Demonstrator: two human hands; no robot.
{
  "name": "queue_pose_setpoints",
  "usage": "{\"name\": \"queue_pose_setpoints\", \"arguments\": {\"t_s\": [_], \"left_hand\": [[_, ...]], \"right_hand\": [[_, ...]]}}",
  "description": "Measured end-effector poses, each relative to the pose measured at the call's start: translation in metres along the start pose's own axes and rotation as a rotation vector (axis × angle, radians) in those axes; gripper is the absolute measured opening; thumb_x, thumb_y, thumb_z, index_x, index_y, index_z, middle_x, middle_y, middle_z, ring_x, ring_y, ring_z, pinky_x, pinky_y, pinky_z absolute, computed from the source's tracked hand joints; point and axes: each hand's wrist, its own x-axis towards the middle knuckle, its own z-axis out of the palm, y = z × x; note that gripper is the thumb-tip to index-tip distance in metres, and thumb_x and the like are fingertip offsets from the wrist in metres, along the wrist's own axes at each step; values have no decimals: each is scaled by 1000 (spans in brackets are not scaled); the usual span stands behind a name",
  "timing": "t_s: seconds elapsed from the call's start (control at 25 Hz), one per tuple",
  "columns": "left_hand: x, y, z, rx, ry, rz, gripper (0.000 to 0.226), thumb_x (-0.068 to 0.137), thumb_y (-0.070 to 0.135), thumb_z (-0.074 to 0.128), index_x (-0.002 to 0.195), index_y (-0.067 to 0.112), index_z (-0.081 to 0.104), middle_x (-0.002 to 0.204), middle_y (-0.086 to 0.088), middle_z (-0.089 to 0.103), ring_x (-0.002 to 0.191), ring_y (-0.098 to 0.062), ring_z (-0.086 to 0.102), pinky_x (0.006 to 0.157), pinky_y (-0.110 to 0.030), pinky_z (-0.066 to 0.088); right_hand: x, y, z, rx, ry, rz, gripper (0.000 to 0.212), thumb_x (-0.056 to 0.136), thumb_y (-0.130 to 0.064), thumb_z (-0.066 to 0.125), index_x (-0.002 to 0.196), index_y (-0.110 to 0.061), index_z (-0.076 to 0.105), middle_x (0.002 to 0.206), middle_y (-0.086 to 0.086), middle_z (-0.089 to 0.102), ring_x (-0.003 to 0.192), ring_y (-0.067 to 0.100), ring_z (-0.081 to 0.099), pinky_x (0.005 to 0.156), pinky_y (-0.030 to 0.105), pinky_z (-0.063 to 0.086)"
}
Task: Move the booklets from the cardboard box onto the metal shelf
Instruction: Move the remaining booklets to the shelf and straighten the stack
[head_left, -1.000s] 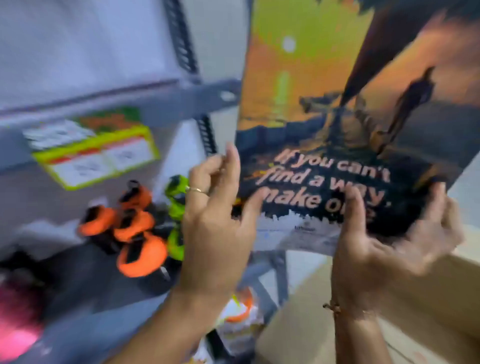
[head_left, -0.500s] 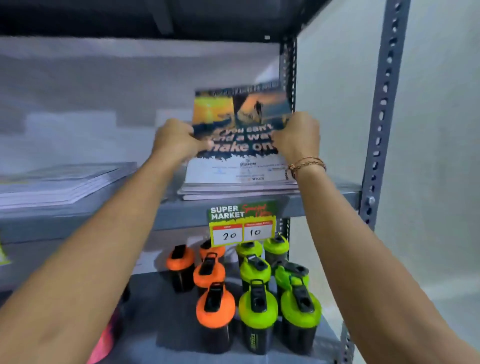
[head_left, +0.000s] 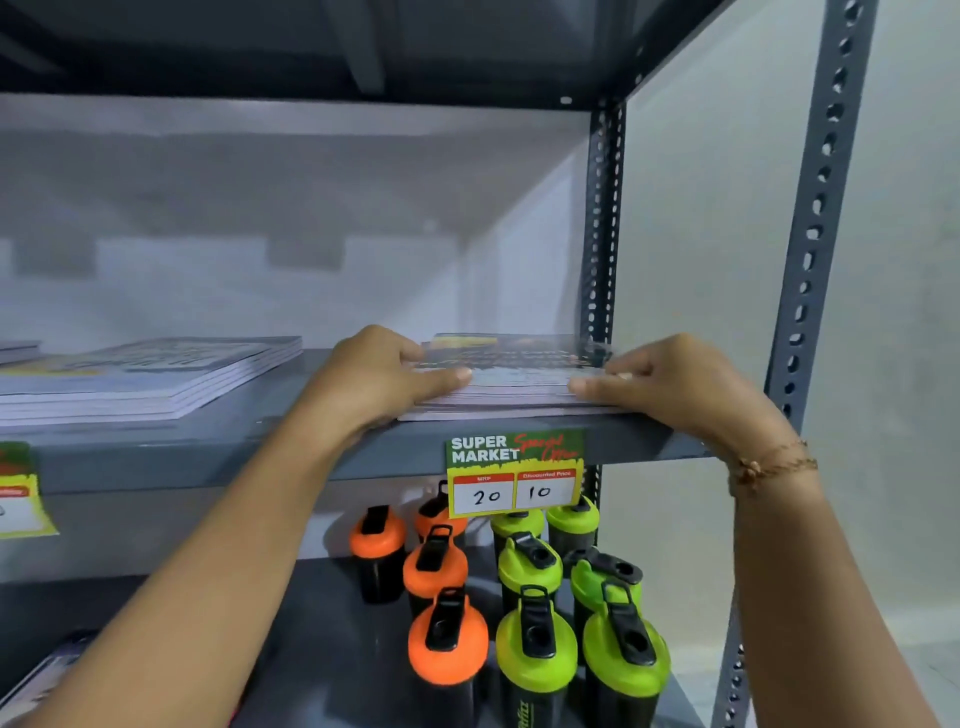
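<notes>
A stack of booklets (head_left: 514, 382) lies flat at the right end of the grey metal shelf (head_left: 249, 449). Its top booklet has an orange and dark cover. My left hand (head_left: 382, 376) grips the stack's left side, thumb along the front edge. My right hand (head_left: 670, 379) grips the right side, thumb on the front edge. A second stack of booklets (head_left: 150, 376) lies further left on the same shelf. The cardboard box is out of view.
A "SUPER MARKET" price tag (head_left: 514, 473) hangs on the shelf's front edge. Orange-lidded bottles (head_left: 436, 566) and green-lidded bottles (head_left: 535, 644) stand on the lower shelf. Perforated uprights (head_left: 602, 218) frame the right end, with a pale wall (head_left: 701, 260) behind.
The booklet was in both hands near the box, then tilted up over the right stack. Now it lies flat on that stack, with both hands pressed against the stack's sides.
</notes>
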Motion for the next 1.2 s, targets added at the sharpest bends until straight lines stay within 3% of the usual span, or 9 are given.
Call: {"name": "queue_pose_setpoints", "arguments": {"t_s": [0.08,0.12,0.2,0.6,0.8,0.92,1.0,1.2], "left_hand": [[-9,3,2,35,29,16,67,64,46,79,116,8,63,128,-8,61,114,-22,58,89,-27,41],[-9,5,2,55,49,17,70,62,45,80,118,8,61,131,-8,59,117,-21,56,89,-25,39],[-9,6,1,63,55,8,69,61,43,81,117,8,63,130,-8,60,117,-21,56,86,-23,36],[-19,9,7,108,127,39,61,60,34,85,113,9,67,123,-10,65,110,-21,60,82,-20,37],[-27,15,6,184,201,50,60,64,33,82,115,7,65,126,-11,63,115,-25,57,89,-26,41],[-28,14,4,199,228,46,57,66,33,81,115,9,65,124,-10,64,115,-25,55,88,-27,41],[-27,14,5,174,237,30,52,67,32,81,111,6,67,121,-11,66,114,-25,56,85,-24,38],[-31,12,8,176,314,60,36,71,27,78,100,6,73,104,-13,73,88,-20,58,74,-22,35]], "right_hand": [[-6,4,1,38,-12,-52,53,66,-47,77,105,-11,69,94,3,71,93,22,61,65,26,38],[-5,4,3,43,11,-66,60,65,-44,79,113,-12,66,113,4,70,106,21,60,74,24,39],[1,6,6,50,43,-80,63,63,-44,80,115,-13,65,124,6,65,113,20,58,80,23,38],[5,15,8,99,107,-87,53,64,-41,80,108,-14,69,119,4,68,107,17,60,75,19,35],[0,26,3,131,157,-87,46,66,-35,81,106,-13,71,98,8,72,79,10,55,54,9,37],[0,30,-1,155,163,-71,40,70,-29,80,105,-13,71,101,9,73,85,13,57,66,20,39],[5,30,-3,166,117,-57,36,72,-27,79,105,-14,71,104,8,73,85,13,57,61,20,39],[8,30,-6,165,48,-67,31,78,-20,74,108,-11,69,107,10,71,86,14,56,75,22,37]]}}
